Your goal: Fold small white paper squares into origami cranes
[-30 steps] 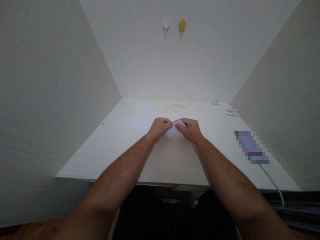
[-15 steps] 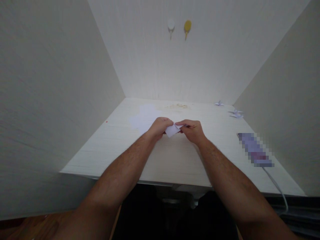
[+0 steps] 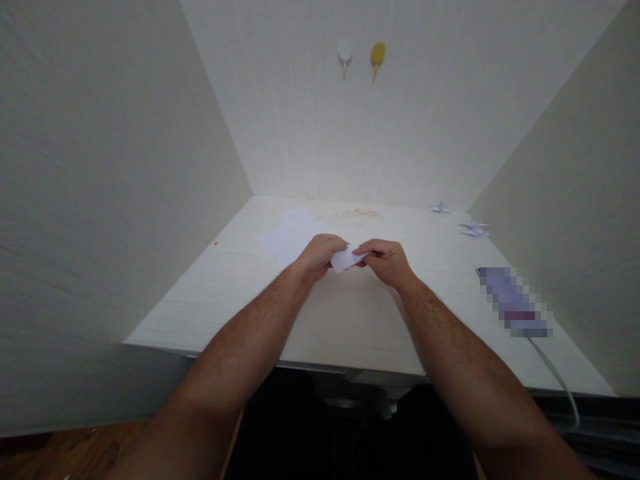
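left hand (image 3: 316, 255): pinching folded paper (image 3: 344, 259) | right hand (image 3: 386, 260): pinching same paper | above desk (image 3: 350, 320)

no readable text, labels or numbers anywhere, pixelated object (image 3: 515, 301) unreadable

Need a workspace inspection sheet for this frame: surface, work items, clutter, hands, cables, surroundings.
Surface: pale wood-grain desk, brownish stain near back wall.
Work items: small folded white paper between the hands.
Clutter: loose white sheets left of centre; paper figures far right; blurred flat device right.
Hands: left hand and right hand both pinch the paper.
Cables: white cable from the device over the front edge.
Surroundings: pale walls on three sides; white hook, yellow hook on back wall.
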Demonstrator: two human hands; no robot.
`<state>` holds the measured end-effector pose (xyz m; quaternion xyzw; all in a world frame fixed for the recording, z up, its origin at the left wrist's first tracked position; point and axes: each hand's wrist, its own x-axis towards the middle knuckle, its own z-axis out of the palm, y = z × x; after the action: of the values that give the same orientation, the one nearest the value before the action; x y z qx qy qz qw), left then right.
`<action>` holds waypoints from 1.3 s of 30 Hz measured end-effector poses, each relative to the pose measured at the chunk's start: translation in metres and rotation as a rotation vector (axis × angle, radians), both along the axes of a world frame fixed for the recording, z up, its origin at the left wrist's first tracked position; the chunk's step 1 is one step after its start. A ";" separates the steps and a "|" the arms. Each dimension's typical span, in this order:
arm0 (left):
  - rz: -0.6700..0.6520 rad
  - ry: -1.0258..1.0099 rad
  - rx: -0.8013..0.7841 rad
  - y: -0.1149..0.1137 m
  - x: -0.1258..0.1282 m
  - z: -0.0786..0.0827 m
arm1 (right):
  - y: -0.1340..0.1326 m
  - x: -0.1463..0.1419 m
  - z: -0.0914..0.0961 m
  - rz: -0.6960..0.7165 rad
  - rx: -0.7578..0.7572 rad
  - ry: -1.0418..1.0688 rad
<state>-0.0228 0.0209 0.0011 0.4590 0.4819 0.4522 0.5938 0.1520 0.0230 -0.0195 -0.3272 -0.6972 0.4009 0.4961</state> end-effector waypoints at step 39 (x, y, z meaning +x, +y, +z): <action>-0.003 0.274 0.171 0.001 -0.004 -0.003 | -0.003 0.002 0.006 0.006 -0.118 -0.032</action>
<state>-0.0267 0.0217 -0.0022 0.5658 0.5174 0.4242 0.4819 0.1535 0.0202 -0.0138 -0.3602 -0.6810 0.4378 0.4635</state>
